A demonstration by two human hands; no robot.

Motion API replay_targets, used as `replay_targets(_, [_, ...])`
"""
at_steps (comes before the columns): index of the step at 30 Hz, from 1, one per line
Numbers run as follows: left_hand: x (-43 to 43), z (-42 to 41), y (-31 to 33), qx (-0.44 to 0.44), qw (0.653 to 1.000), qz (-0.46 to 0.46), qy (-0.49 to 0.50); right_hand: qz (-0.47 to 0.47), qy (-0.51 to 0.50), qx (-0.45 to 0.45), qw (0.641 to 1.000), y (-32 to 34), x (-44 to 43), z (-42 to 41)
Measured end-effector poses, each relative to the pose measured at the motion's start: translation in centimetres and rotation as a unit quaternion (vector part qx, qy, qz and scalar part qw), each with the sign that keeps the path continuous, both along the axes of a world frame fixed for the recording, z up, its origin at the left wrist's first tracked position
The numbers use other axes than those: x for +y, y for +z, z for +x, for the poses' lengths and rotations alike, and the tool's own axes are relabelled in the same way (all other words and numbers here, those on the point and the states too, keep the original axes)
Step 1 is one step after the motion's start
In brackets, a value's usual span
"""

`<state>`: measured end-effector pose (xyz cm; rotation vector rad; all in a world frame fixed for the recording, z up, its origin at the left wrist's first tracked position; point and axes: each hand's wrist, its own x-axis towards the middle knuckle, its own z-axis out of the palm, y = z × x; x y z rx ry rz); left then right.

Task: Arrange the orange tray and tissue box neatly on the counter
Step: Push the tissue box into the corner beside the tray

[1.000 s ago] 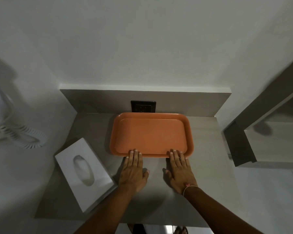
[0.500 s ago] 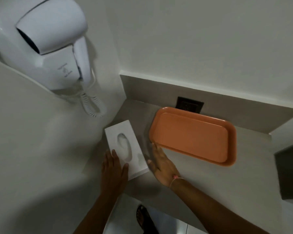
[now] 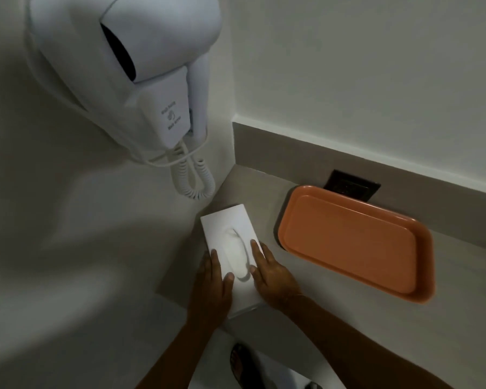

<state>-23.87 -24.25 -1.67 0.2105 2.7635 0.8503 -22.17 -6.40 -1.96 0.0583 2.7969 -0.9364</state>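
L hand [image 3: 212, 287] & R hand [image 3: 272, 279] clasp tissue box [image 3: 230, 234] sides, fingers [image 3: 257, 249] straight, on worktop [image 3: 253, 189]; orange tray [image 3: 354, 242] apart.

White wall-mounted hair dryer [image 3: 141, 66] upper left, its coiled cord [image 3: 192, 178] looping down beneath it. Dark wall socket [image 3: 351, 188] set in the grey backsplash [image 3: 292, 153]. Sandalled foot [image 3: 243, 363] visible on floor at bottom edge.

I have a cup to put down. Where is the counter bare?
Bare: the strip between tissue box and orange tray, and the counter in front of the tray. Crowded: the near left corner, where both hands hold the box.
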Motion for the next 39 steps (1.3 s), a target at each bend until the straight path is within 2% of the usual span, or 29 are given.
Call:
replay_targets(11, [-1.2, -3.5, 0.5, 0.03, 0.998, 0.017, -0.06, -0.003, -0.072, 0.007, 0.997, 0.0, -1.9, -1.2])
replay_targets(21, [1.5, -15.0, 3.4, -0.04, 0.987, -0.015, -0.156, -0.02, -0.208, 0.006, 0.978, 1.8, -2.8, -8.5])
replay_targets(26, [2.4, -18.5, 3.0, -0.063, 0.984, 0.016, -0.166, -0.022, -0.247, 0.0, 0.969, 1.7, -3.1, -11.3])
replay_targets(33, [2.2, -19.9, 1.2, -0.077, 0.982, -0.016, -0.173, -0.016, -0.258, -0.028, 0.966, 0.6, -3.7, -12.0])
replay_targets(37, [2.5, -20.2, 0.6, -0.048, 0.971, -0.117, -0.201, -0.037, -0.24, -0.027, 0.97, 0.3, -3.0, -12.0])
replay_targets(39, [2.6, -19.3, 0.8, -0.03, 0.983, -0.088, -0.161, -0.06, -0.207, -0.014, 0.976, 0.0, -2.2, -11.3])
